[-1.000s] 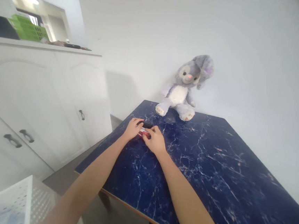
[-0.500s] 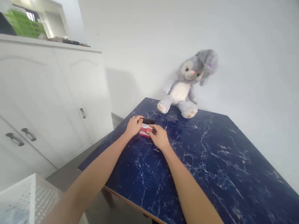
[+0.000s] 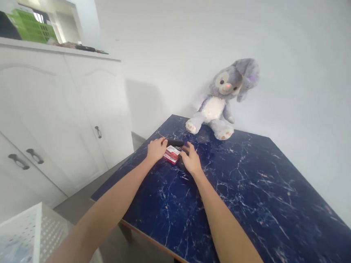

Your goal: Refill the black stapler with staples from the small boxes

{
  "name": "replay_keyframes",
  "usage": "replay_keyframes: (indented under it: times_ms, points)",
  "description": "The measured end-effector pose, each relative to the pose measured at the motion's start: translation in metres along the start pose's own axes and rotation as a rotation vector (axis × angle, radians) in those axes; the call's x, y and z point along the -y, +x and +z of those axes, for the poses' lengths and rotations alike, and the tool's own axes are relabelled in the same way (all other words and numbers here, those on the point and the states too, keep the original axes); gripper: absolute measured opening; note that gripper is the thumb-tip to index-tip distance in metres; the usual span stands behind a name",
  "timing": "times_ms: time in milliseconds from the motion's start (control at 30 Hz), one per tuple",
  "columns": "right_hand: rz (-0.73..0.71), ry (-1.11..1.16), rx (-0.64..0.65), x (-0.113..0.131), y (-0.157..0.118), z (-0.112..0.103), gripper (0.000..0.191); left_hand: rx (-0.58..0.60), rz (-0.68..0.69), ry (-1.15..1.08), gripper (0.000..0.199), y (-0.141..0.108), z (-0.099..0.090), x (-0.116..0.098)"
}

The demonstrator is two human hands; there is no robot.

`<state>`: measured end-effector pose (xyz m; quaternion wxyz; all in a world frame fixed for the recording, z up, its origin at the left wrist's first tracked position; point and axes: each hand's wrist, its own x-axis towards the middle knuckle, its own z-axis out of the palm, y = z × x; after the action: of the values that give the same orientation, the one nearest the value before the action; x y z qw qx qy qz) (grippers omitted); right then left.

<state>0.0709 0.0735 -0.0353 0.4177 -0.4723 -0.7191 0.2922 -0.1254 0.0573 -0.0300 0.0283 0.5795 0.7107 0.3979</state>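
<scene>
Small red and white boxes (image 3: 172,154) lie stacked on the dark blue marbled table (image 3: 250,187), between my two hands. Behind them lies a black elongated object (image 3: 175,143). My left hand (image 3: 157,149) rests at the left end of the black object and beside the boxes; its fingers are bent, and whether they grip anything is unclear. On the right of the boxes is my right hand (image 3: 191,159), its fingers apart and nothing held in it. A dark item under or beside that hand is partly hidden.
A grey plush toy (image 3: 214,108) sits at the table's back edge against the wall. White cabinets (image 3: 42,107) stand at the left, with a green basket (image 3: 31,26) on top. A white perforated basket (image 3: 39,230) is at the lower left.
My right hand has let go of the boxes and opened, shifting slightly right. The upper box now sits at an angle on the lower one. My left hand has barely moved.
</scene>
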Motion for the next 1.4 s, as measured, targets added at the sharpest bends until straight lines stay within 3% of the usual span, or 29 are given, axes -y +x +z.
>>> replay_keyframes:
  times_ms: [167,267,367,433,533,700,800,1000,1067,1200,1400]
  points:
    - [-0.002,0.033,0.064,0.003,-0.002,-0.001,0.044,0.06,-0.02,-0.022,0.036,0.0,-0.003,0.0]
    - [-0.049,-0.012,-0.033,0.008,-0.007,-0.003,0.042,0.072,-0.036,-0.018,0.035,0.001,-0.004,-0.001]
    - [-0.101,-0.084,-0.119,0.016,-0.016,-0.004,0.023,0.081,-0.069,-0.001,0.035,0.001,-0.007,-0.002]
    - [-0.179,-0.139,-0.092,0.022,-0.025,-0.003,0.014,0.089,-0.085,0.005,0.035,0.001,-0.009,-0.003]
    - [-0.312,-0.231,-0.037,0.029,-0.036,-0.001,0.017,0.095,-0.1,-0.001,0.033,0.0,-0.013,-0.005]
    - [-0.359,-0.263,-0.035,0.028,-0.039,0.002,0.011,0.099,-0.108,-0.011,0.032,-0.002,-0.018,-0.009]
    - [-0.284,-0.196,-0.099,0.023,-0.033,0.0,0.015,0.094,-0.104,0.008,0.036,-0.003,-0.019,-0.01]
    - [-0.029,-0.055,-0.018,0.012,-0.019,-0.004,0.039,0.092,-0.116,0.093,0.034,-0.007,-0.02,-0.019]
    - [-0.011,-0.028,-0.027,0.009,-0.016,-0.004,0.047,0.063,-0.122,0.129,0.036,-0.011,-0.023,-0.025]
    - [-0.063,-0.167,0.078,0.01,-0.018,-0.002,0.064,-0.045,-0.114,0.308,0.05,-0.021,-0.034,-0.039]
    - [-0.129,-0.213,0.097,0.015,-0.022,-0.001,0.051,0.189,-0.152,0.36,0.058,-0.03,-0.04,-0.054]
